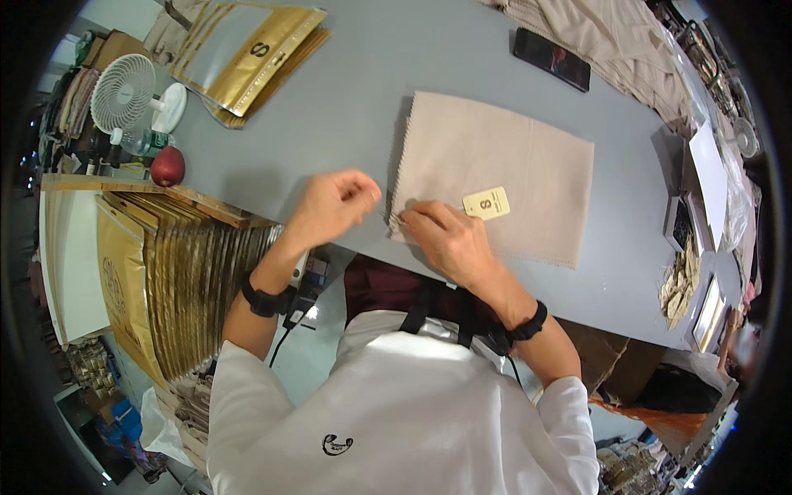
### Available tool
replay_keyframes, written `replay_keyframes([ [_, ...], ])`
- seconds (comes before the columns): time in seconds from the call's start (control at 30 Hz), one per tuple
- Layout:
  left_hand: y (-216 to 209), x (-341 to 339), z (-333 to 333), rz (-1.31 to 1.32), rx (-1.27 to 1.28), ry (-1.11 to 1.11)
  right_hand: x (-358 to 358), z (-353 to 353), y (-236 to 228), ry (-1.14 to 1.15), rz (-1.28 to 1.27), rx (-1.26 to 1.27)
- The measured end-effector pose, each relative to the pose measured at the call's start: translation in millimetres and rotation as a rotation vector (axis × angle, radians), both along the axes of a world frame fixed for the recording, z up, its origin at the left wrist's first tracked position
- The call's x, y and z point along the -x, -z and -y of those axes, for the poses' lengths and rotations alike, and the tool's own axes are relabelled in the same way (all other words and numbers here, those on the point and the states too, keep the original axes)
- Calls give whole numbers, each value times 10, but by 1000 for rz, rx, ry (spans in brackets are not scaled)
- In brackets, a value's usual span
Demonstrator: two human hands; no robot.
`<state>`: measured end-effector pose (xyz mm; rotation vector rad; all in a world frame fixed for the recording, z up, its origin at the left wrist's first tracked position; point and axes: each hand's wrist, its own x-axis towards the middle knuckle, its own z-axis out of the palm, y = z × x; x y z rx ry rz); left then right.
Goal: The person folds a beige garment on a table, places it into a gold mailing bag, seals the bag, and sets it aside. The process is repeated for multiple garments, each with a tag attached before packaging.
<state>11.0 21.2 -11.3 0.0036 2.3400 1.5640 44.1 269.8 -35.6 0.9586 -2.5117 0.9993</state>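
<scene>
A folded beige cloth with zigzag-cut edges lies on the grey table in front of me. On it rests a pale yellow hang tag with rounded corners. My right hand is closed at the cloth's near left corner, its fingertips pinching the edge there. Just left of that corner, my left hand is held above the table's front edge, fingers curled in and thumb against them. Whatever it grips, if anything, is too small to make out.
Gold-and-clear bags lie at the far left, near a white fan and a dark red round object. Many gold packages stand below the left edge. A black phone and loose beige fabric lie at the far right.
</scene>
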Motion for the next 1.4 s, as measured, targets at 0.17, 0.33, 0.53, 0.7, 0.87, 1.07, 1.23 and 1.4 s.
replay_keyframes([
  [0.17,16,980,791,-967,843,-386,-67,-218,-28,25,-21,-66],
  [0.33,91,1337,1570,-675,1142,-389,-140,-611,-46,163,-25,-100],
  [0.53,-63,1278,1471,-833,860,-504,-119,-747,-126,357,49,-89],
  [0.7,91,774,559,-524,601,-157,-48,-396,-240,299,-86,-39],
  [0.87,-16,369,26,-512,550,-13,303,135,-207,142,-111,-130],
  [1.07,2,218,-123,-387,377,-56,554,431,-83,73,-87,-412],
  [1.23,93,107,-153,-460,445,-77,575,233,-131,-31,13,-320],
  [1.4,12,61,-246,-543,460,29,1043,-647,-340,203,-7,-181],
])
